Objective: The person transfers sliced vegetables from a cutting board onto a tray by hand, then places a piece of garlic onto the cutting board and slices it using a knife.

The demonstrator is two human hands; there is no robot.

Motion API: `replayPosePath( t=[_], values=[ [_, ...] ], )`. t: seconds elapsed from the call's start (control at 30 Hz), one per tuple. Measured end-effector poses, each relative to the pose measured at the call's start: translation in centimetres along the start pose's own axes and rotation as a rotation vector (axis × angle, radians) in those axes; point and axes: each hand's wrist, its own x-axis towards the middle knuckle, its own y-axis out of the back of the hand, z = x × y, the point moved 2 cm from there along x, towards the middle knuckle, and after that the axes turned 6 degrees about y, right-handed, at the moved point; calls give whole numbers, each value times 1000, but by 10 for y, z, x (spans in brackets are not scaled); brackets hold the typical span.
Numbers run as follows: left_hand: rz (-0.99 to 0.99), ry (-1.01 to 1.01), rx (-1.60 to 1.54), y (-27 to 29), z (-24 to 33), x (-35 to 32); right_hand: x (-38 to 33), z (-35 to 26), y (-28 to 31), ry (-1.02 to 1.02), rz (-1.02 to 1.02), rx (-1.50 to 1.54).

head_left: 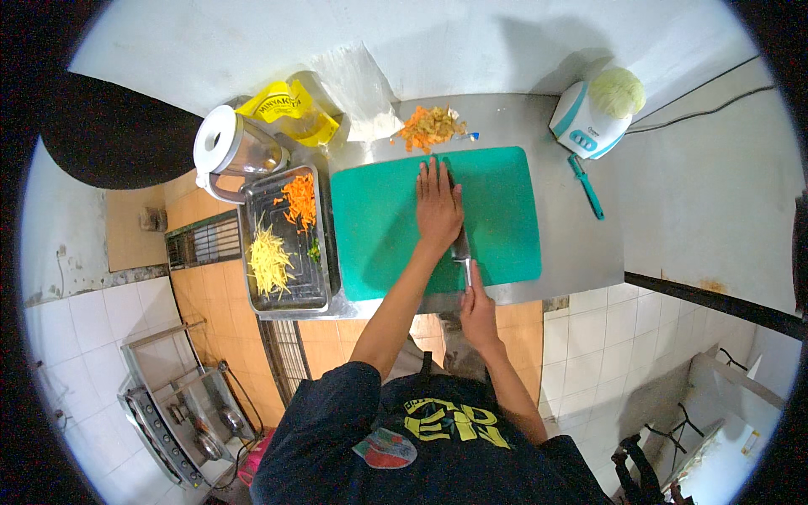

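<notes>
Two bare hands work a knife [460,247] on a green cutting board [505,210], the landmark at the middle of a steel table [572,244]. Most of the blade is hidden beneath the left hand [438,206], which lies flat, fingers extended and released, pressing on the board's centre; only a short stretch of dark metal shows by its wrist. The right hand [476,313], at the board's near edge, has its grip clenched around the knife's handle, which its fingers largely cover.

Left of the board sits a metal tray [324,252] holding pale yellow shreds [269,263] and orange carrot strips [300,200]; a small green bit beside them is too small to identify. Beyond the tray stand a blender jug [231,151] with a white lid and a yellow pouch [290,114]. Just behind the board lies a heap of orange and tan peelings [429,126]. Right of the board rest a teal-handled peeler [587,187] and a white blender base [581,126] with a pale cabbage [617,91] on top. The person's torso is cut off at the lower edge.
</notes>
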Motion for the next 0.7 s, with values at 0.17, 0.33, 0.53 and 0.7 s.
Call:
replayPosePath(
  t=[0.17, 0.33, 0.53, 0.7],
  values=[
    [-88, -81, 109, -3, -13, -6, -4, 6, -23, 132, 69, 167],
    [-78, -98, 57, -1, -6, -12, -7, 20, -31, 122, 88, 378],
    [-110, -27, -31, 23, -2, -13, -14, 23, -27, 168, 65, 370],
    [-152, -7, -42, 41, 6, -21, -38, 7, -21, 99, 28, 416]
  ],
)
